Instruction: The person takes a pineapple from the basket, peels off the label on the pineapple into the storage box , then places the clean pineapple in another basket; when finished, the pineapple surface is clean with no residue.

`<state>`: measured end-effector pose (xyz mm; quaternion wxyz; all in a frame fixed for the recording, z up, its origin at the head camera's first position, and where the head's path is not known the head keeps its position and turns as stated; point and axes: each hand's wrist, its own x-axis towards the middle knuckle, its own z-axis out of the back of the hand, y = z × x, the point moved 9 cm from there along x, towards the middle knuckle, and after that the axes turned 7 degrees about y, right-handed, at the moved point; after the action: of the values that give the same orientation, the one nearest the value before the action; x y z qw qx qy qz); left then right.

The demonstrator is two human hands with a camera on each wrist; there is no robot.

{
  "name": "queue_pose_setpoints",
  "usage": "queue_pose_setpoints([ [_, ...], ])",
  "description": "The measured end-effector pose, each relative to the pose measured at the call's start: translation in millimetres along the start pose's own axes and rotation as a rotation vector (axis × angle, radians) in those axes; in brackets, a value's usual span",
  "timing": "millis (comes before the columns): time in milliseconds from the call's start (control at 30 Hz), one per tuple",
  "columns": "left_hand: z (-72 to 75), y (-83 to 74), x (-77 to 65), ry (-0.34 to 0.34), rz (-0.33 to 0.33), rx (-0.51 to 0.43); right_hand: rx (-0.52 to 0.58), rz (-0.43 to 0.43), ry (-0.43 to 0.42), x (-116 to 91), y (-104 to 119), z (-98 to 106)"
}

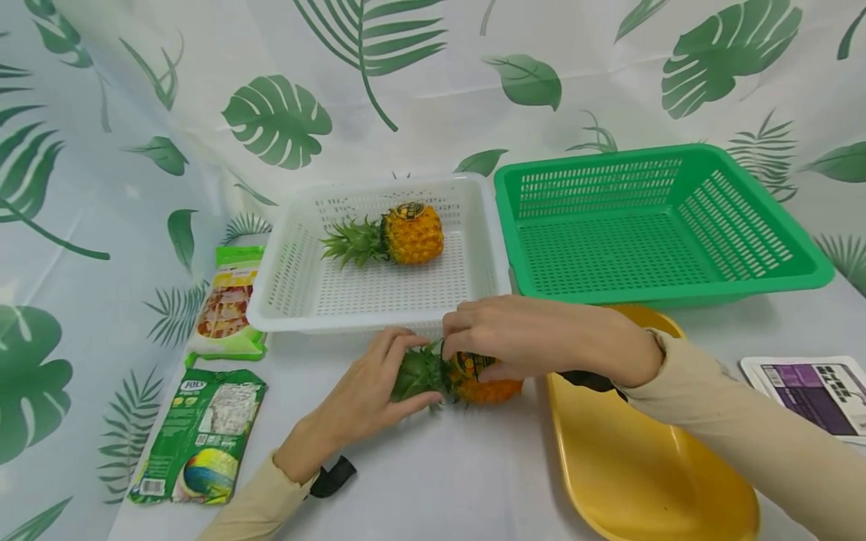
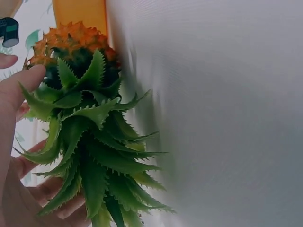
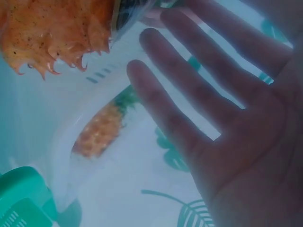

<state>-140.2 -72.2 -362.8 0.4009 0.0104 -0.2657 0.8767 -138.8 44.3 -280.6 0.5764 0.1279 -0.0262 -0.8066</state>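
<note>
A small orange pineapple (image 1: 497, 391) with a spiky green crown (image 2: 104, 142) lies on the table before the white basket. My left hand (image 1: 368, 387) holds it by the crown, thumb on the near side and fingers on the far side. Over the fruit's body is my right hand (image 1: 504, 334), close to its dark round label (image 1: 470, 364). The right wrist view shows that hand's fingers (image 3: 161, 101) extended and spread, apart from the orange skin (image 3: 57, 33). A second pineapple (image 1: 413, 234) rests on its side inside the white basket (image 1: 274, 297).
A green basket (image 1: 666, 291) stands at the back right. Below it, a yellow tray (image 1: 629, 451) lies partly under my right forearm. A flat purple-and-white pack (image 1: 812, 394) is at far right. On the left lie a bacon-pictured pack (image 1: 226, 312) and a green bag (image 1: 203, 436).
</note>
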Motion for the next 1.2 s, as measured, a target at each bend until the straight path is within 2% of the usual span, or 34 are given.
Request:
queue_pose_setpoints([
  [167, 1.1, 2.3, -0.1, -0.017, 0.015, 0.000, -0.007, -0.014, 0.025, 1.3, -4.2, -1.9],
  [433, 0.1, 2.9, -0.1, -0.009, 0.016, -0.017, -0.003, -0.014, 0.031, 4.2, -6.4, -3.5],
  [867, -2.2, 1.7, -2.3, -0.020, 0.003, 0.020, -0.025, -0.029, 0.073, 12.4, -5.4, -5.2],
  [1000, -2.9, 1.6, -2.4, -0.022, 0.000, 0.020, -0.037, -0.013, 0.041, 11.9, -3.6, -3.0],
  [1200, -3.8, 0.9, -2.8, -0.020, -0.006, 0.022, -0.086, 0.037, -0.060, 8.4, 4.1, 3.6],
])
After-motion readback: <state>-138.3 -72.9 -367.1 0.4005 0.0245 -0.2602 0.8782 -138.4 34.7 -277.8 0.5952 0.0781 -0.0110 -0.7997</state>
